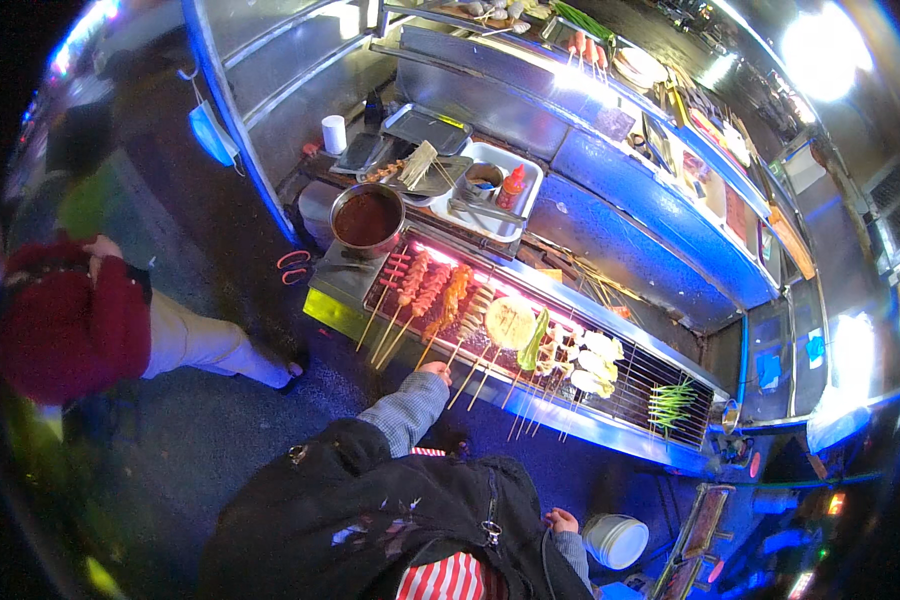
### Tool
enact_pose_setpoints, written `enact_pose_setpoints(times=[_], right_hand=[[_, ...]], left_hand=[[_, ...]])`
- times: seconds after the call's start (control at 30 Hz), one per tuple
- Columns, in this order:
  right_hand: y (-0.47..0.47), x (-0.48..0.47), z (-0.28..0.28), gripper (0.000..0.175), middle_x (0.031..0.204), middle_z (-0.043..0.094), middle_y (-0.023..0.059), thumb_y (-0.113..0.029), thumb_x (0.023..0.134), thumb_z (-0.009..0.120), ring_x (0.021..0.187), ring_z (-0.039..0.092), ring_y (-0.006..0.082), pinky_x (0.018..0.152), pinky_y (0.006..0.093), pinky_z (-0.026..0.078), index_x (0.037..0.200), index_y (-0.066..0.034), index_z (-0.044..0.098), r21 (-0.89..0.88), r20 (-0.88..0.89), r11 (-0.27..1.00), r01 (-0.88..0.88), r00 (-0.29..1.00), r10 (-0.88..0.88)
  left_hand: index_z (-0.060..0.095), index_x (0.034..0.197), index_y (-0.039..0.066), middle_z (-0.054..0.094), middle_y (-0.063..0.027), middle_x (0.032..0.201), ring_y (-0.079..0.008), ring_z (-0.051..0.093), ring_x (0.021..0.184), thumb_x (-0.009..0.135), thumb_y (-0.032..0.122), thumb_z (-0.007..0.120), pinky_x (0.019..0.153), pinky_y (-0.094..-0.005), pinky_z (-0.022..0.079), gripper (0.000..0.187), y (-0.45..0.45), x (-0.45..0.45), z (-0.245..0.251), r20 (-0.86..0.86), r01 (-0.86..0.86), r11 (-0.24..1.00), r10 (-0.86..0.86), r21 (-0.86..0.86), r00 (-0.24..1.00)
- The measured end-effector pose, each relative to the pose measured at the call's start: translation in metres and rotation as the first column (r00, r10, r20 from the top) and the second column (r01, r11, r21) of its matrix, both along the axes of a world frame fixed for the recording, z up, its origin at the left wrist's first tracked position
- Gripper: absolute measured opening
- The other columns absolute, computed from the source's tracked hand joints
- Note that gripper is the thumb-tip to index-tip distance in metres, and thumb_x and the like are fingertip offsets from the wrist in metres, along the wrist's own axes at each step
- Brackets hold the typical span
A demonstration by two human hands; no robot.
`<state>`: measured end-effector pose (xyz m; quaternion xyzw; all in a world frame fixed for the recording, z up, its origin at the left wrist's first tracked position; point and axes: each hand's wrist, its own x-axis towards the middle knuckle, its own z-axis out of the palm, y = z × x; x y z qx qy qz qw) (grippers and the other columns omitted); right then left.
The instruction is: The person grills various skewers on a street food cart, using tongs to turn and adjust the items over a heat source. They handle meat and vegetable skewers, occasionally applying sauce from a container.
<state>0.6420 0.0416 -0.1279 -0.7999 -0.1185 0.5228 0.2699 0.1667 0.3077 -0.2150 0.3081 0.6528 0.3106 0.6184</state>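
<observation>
My left hand (pixel 436 371) reaches to the front edge of a long metal grill (pixel 607 439). Its fingers close on the stick of a skewer of striped, scored food (pixel 476 313). Left of that skewer lie an orange-sauced meat skewer (pixel 456 289), sausage-like skewers (pixel 412 277) and a thin red one (pixel 395 268). To its right are a round flat cake (pixel 510 322), a green leafy or pepper skewer (pixel 532 341), pale pieces (pixel 559 349) and cabbage-like leaves (pixel 598 364). My right hand (pixel 562 520) hangs low beside my jacket, fingers curled; whether it holds anything is unclear.
A pot of dark red sauce (pixel 367 216) stands at the grill's left end. Behind it, a white tray (pixel 532 191) holds a squeeze bottle (pixel 511 187) and a can (pixel 484 180). Green stalks (pixel 671 405) lie far right. A person (pixel 75 319) stands left; a white bucket (pixel 619 541) is right.
</observation>
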Motion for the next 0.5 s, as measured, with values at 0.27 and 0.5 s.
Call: enact_pose_setpoints(times=[0.27,0.5], right_hand=[[0.026,-0.004,0.007,0.027,0.09,0.067,0.0107,-0.006,0.091,0.058,0.07,0.066,0.0256,0.055,0.0412,0.056,0.118,-0.0053,0.058,0.049,0.003,0.997,-0.065,0.998,0.064],[0.018,0.009,-0.01,0.023,0.084,0.071,0.0113,-0.007,0.09,0.061,0.056,0.06,0.0157,0.047,0.0301,0.047,0.112,0.0005,0.063,0.058,0.028,0.965,-0.255,0.967,0.254]], left_hand=[[0.062,0.116,0.003,0.063,-0.0187,0.114,-0.0354,0.061,0.106,0.089,0.021,0.061,0.092,-0.042,0.049,0.033,-0.01,-0.017,0.133,-0.606,0.327,0.908,-0.11,0.261,0.788],[0.054,0.123,0.002,0.06,-0.0209,0.122,-0.0365,0.059,0.112,0.09,0.034,0.06,0.096,-0.0446,0.047,0.047,-0.018,-0.035,0.131,-0.695,0.112,0.994,-0.09,-0.013,0.714]])
